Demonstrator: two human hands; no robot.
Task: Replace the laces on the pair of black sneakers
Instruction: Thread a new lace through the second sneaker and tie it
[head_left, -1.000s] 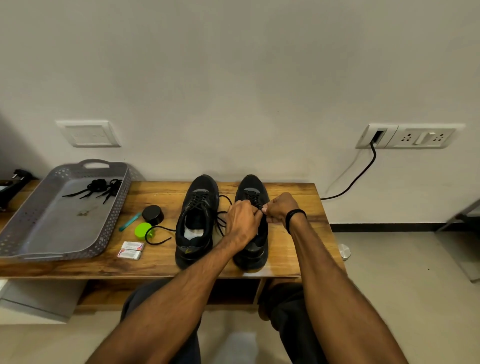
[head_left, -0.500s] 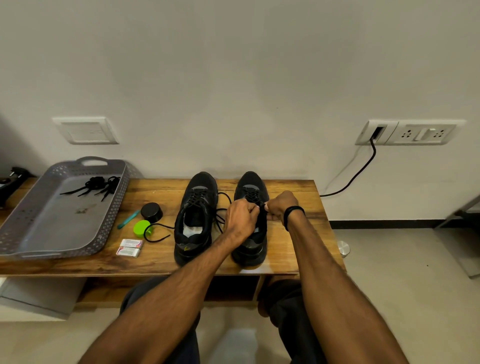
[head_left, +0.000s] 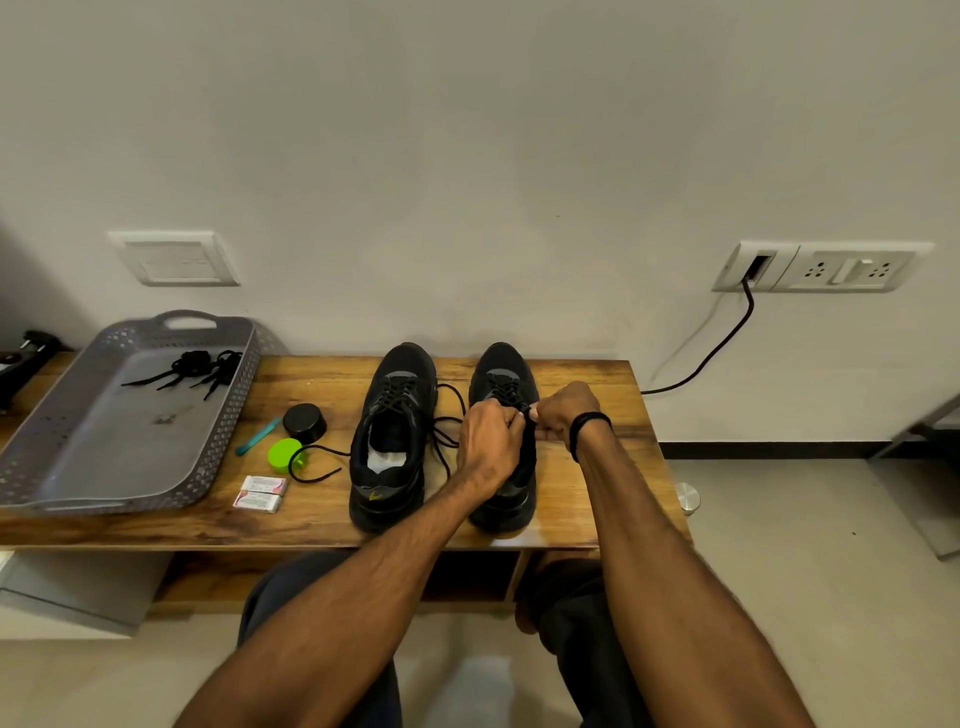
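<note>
- Head view, looking down along both forearms: a low wooden table (head_left: 597, 467) stands against a pale wall, and the pair of black sneakers sits on it side by side, toes pointing to the far wall. That puts the eyelets in easy reach of the seated person.
- The left sneaker (head_left: 395, 441) stands alone, laced across the front. Its loose lace ends (head_left: 317, 475) trail left over the table, so it looks threaded but not tied.
- The right sneaker (head_left: 501, 374) is the one being worked on. Its lace (head_left: 506, 392) crosses the far eyelets.
- The left hand (head_left: 488, 441) hovers over the tongue of the right sneaker with its fingers curled in. The right hand (head_left: 563, 413), with a dark band on the wrist, meets it from the right side. Their fingertips come together just above the eyelets, and both appear to pinch the lace, probably to feed it through or pull it snug. The lace tip itself is too small to make out.
- A grey perforated tray (head_left: 228, 426) lies at the left end of the table. A bundle of black laces (head_left: 192, 366) is at its far end; whether these are the old or the spare laces cannot be told.
- Between the tray and the left sneaker lie a round black cap (head_left: 305, 421), a green lid (head_left: 283, 453), a teal stick (head_left: 258, 436) and two small white packets (head_left: 262, 492).
- Judged from this, the relacing is well along, with tightening and tying left to do.
</note>
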